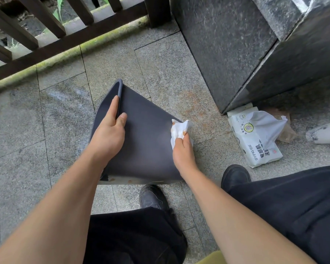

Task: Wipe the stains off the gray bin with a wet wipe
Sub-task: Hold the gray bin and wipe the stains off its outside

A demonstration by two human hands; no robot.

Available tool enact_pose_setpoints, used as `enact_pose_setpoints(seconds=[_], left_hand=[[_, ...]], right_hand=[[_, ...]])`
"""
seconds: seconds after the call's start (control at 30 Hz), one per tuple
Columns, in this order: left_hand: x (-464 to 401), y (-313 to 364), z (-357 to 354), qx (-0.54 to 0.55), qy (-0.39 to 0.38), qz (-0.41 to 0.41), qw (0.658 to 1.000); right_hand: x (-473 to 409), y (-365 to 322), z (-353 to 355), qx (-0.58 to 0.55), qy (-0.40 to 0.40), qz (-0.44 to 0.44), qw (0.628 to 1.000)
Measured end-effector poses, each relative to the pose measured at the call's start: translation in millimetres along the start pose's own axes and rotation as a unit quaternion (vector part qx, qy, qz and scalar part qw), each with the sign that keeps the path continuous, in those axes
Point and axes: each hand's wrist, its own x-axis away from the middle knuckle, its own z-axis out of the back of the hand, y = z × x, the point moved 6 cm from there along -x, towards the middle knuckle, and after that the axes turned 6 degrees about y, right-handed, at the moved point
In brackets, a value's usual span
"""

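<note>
Head view: gray bin [145,134] lies tipped on the floor [46,130] mid-frame, long axis running from rim at upper left to base at lower right. Left hand [108,134] clamps the rim, right hand [183,149] is pinched around a stained wipe [179,130] against the bin's side. Wipes pack [255,141] at right reads "YING".

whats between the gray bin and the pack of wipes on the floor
In the head view, only bare stone paving with a rusty stain lies between the gray bin and the pack of wipes; the right hand sits at the bin's edge.
</note>
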Motion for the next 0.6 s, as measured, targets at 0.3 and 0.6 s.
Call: enact_pose_setpoints(seconds=[0.3,0.6], left_hand=[[1.0,-1.5,1.8,-0.011,0.006,0.008,1.000],[3.6,-13.9,9.3,-0.011,0.021,0.033,0.999]], right_hand=[[55.5,-38.6,-51.3,0.022,-0.059,0.127,0.990],[26.3,-22.6,-32.6,0.099,-0.050,0.158,0.981]])
